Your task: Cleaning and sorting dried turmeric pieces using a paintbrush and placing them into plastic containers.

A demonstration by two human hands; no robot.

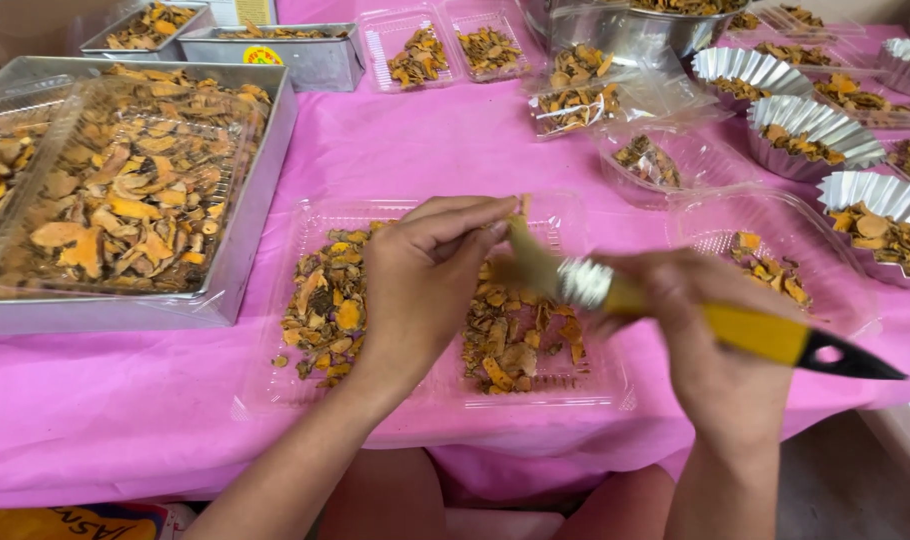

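Brush (615, 295) in right hand (720, 345) | clear tray (595, 385) under | metal pan (245, 225) left

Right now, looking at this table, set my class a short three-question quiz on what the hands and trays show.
1. True or false: the right hand holds a brush with a yellow handle.
2. What does the left hand hover over: A) a foil cup, B) a clear plastic tray of dried orange slices, C) a metal bowl?
3. What colour is the tablecloth?

Key: 1 true; 2 B; 3 pink.
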